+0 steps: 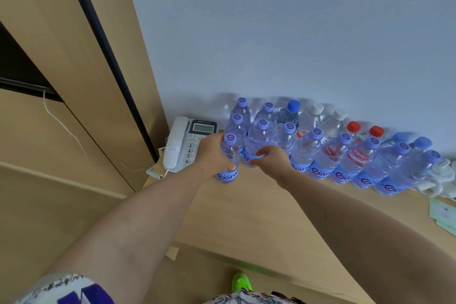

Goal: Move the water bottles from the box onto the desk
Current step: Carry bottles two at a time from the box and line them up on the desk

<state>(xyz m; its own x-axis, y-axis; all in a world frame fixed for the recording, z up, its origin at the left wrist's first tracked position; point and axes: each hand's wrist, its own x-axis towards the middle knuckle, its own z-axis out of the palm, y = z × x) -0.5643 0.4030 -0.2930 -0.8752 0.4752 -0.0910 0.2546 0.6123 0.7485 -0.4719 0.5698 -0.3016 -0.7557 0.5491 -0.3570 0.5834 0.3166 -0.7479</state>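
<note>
Grey desk phone [183, 142] — corded, white kettle [441, 177]

Water bottles [256, 142] are seen to be clear, glossy plastic, ribbed on the sides, capped in matte lilac plastic, with shiny printed film labels. The bench [259, 207] is finished in smooth, matte light wood laminate. The phone [183, 142] is cased in smooth off-white plastic.

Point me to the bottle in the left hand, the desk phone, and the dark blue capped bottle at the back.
Bottle in the left hand [229, 155]: head view, on its clear body below the cap.
Desk phone [202, 127]: head view, on its display.
Dark blue capped bottle [293, 105]: head view, on its cap.
</note>
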